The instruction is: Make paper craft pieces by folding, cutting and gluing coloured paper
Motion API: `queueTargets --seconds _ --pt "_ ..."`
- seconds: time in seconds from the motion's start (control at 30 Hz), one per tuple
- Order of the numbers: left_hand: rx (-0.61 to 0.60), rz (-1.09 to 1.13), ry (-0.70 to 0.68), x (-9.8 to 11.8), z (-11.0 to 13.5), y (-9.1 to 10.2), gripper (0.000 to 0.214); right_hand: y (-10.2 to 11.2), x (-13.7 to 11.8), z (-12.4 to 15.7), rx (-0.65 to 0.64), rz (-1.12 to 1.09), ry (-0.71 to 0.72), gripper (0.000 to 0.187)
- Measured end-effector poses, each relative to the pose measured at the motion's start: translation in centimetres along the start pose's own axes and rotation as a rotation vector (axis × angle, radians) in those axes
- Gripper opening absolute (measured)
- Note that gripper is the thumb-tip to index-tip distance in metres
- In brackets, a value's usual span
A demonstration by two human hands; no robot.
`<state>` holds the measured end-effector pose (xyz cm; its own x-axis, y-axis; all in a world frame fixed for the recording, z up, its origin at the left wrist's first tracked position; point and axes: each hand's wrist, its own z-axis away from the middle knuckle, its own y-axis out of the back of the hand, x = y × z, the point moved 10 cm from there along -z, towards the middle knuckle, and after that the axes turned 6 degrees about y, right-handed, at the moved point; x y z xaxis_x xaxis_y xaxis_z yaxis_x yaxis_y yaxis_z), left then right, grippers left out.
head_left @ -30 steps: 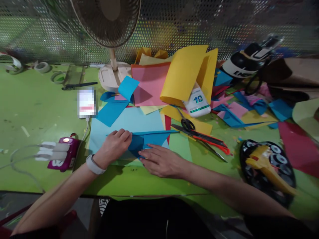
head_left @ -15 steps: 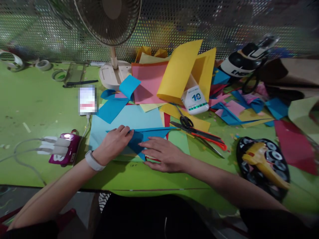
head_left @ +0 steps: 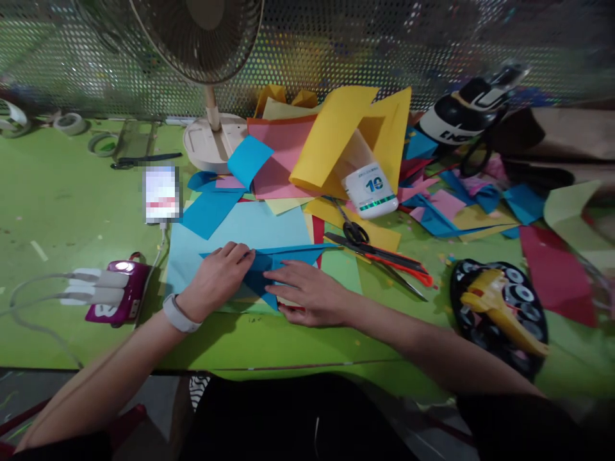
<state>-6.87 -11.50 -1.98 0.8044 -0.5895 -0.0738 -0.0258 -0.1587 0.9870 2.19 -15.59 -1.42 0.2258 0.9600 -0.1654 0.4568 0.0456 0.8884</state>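
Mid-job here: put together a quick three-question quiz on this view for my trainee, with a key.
1. True or false: a pale wristband circles the left wrist.
2. The folded sheet between the left hand and the right hand is: A) yellow; B) blue; C) pink.
3. Fill in: the yellow tool lies on a ___ tray.

Key: 1. True. 2. B. 3. black.
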Motion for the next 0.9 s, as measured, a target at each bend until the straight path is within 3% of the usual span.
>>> queueTargets --seconds 0.17,0.3,0.4,0.53,0.63,0.73,0.9 --pt "0.012 -0.005 -0.004 0.0 0.2 -0.2 0.032 0.2 -0.1 0.1 0.126 -0.030 -0.043 0.019" --pt "0.036 0.103 0.025 -0.5 0.4 -0.1 0.031 0.6 2.2 0.0 0.224 -0.316 -0.274 0.017" --pt "0.085 0.266 0.093 -1.4 0.3 0.7 0.026 0.2 4.0 -0.3 0.197 -0.410 -0.416 0.019" --pt "0.099 0.379 0.133 -1.6 0.1 1.6 0.024 -0.3 5.5 -0.9 0.106 -0.223 -0.476 0.021" --pt "0.095 0.359 0.122 -1.1 0.2 1.7 0.028 -0.8 6.0 -1.0 0.067 -0.086 -0.462 0.021" --pt "0.094 0.311 0.110 -0.6 0.4 1.4 0.018 -1.7 6.0 -1.0 0.030 -0.008 -0.430 0.021" --pt "0.127 0.218 -0.088 2.0 1.2 1.5 0.016 -2.1 6.5 -0.8 0.037 0.010 -0.462 0.025"
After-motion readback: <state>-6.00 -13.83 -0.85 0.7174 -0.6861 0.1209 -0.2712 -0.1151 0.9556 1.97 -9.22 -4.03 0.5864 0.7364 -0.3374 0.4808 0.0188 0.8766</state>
